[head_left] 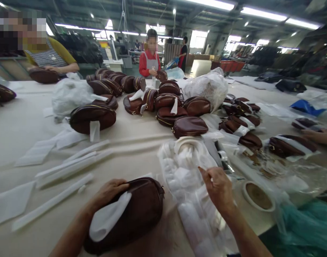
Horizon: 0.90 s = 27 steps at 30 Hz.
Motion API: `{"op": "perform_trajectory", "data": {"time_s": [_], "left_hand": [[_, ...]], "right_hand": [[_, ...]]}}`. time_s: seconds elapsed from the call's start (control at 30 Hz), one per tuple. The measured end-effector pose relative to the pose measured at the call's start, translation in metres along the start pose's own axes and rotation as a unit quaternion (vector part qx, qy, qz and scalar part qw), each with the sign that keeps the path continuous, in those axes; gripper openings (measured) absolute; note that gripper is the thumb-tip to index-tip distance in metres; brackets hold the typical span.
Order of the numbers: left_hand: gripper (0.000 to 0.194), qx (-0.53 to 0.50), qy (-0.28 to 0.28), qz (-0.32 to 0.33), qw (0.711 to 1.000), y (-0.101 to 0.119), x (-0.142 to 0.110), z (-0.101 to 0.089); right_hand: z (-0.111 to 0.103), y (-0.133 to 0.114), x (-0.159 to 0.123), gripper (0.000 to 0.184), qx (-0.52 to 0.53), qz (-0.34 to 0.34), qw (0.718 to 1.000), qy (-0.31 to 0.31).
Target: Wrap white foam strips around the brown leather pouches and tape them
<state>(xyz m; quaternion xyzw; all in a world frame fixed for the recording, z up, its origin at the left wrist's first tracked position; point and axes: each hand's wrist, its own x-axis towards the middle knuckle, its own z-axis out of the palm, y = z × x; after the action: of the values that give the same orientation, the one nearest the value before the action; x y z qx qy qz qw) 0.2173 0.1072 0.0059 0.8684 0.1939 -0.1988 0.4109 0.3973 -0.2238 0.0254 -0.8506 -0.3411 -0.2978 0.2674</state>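
Note:
A dark brown leather bag lies at the near edge of the table, a white foam sheet draped over it. My left hand rests on the bag's top with fingers curled around it. My right hand hovers over a pile of white foam wrappers in clear plastic, thumb and finger pinched together; what they hold is too small to make out.
Many brown bags cover the table's middle. White foam strips lie at left. A tape roll sits at right. Two people stand at the far side, and another person's hand reaches in from the right.

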Motion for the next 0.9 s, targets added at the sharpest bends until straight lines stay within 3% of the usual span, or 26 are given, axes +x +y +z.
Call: {"op": "perform_trajectory", "data": {"time_s": [0.13,0.2,0.27,0.37,0.43,0.53,0.6,0.67,0.8,0.9], "left_hand": [[0.054,-0.001,0.017,-0.005,1.0,0.0,-0.003,0.002],[0.052,-0.005,0.025,-0.006,1.0,-0.001,-0.004,0.004],[0.05,-0.01,0.031,-0.01,0.999,-0.002,-0.004,0.004],[0.048,-0.016,0.039,-0.009,0.999,-0.006,-0.003,0.005],[0.047,-0.018,0.039,0.001,0.999,-0.007,-0.002,0.005],[0.045,-0.015,0.039,0.011,0.999,-0.009,-0.002,0.006],[0.045,-0.01,0.042,0.008,0.999,-0.009,-0.003,0.006],[0.045,-0.008,0.048,0.011,0.999,-0.007,-0.006,0.005],[0.043,-0.01,0.059,0.051,0.997,0.009,-0.023,0.005],[0.036,0.044,0.075,0.076,0.993,0.028,-0.041,0.007]], "right_hand": [[0.035,-0.022,0.004,0.011,0.05,-0.023,0.99,-0.132],[0.045,-0.021,-0.001,0.028,0.049,-0.033,0.981,-0.187],[0.051,-0.018,-0.005,0.031,0.051,-0.032,0.974,-0.22],[0.057,-0.016,-0.003,0.016,0.103,0.003,0.974,-0.204],[0.055,-0.017,0.006,0.016,0.168,0.078,0.97,-0.159],[0.043,-0.018,0.032,0.021,0.274,0.222,0.928,-0.12],[0.032,-0.022,0.052,0.024,0.341,0.275,0.892,-0.117],[0.022,-0.028,0.07,0.024,0.381,0.279,0.875,-0.108],[0.01,-0.043,0.096,0.029,0.384,0.228,0.886,-0.126],[0.012,-0.058,0.111,0.029,0.383,0.202,0.885,-0.172]]}}
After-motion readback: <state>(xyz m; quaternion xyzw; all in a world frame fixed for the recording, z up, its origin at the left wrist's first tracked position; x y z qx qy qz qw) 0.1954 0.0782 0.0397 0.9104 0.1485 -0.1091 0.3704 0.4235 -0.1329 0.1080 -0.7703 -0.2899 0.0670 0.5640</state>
